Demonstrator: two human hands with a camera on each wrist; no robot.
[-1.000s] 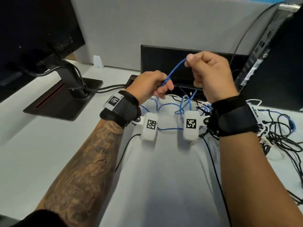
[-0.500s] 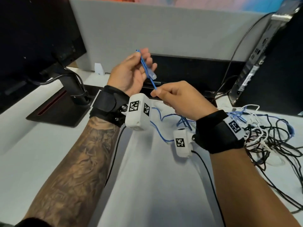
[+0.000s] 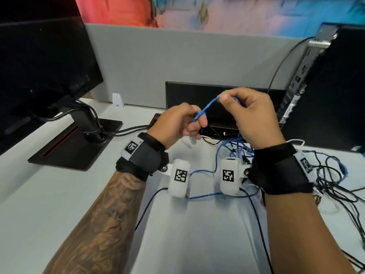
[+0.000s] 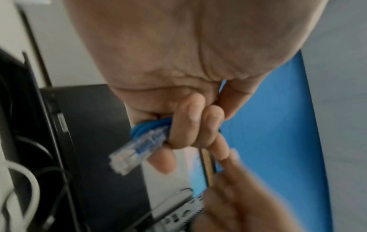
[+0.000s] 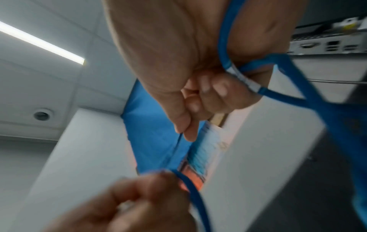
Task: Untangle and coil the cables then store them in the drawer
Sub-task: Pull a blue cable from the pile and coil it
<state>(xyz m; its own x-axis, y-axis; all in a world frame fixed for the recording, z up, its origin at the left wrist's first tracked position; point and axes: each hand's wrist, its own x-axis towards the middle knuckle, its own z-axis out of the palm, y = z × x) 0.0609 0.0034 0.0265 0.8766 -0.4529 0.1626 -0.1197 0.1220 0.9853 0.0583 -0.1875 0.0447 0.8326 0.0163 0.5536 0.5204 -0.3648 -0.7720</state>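
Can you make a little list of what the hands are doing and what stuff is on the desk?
left hand: grips coiled blue cable, clear plug sticking out
right hand: pinches the same cable higher up
cable pile: black, white and blue, tangled, at right on desk
monitor: at left
drawer: not in view

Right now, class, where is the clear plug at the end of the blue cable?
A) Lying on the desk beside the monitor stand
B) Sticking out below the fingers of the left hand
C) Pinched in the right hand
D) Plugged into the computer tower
B: the left wrist view shows the clear plug jutting out under the curled fingers of the left hand, which grips the blue cable.
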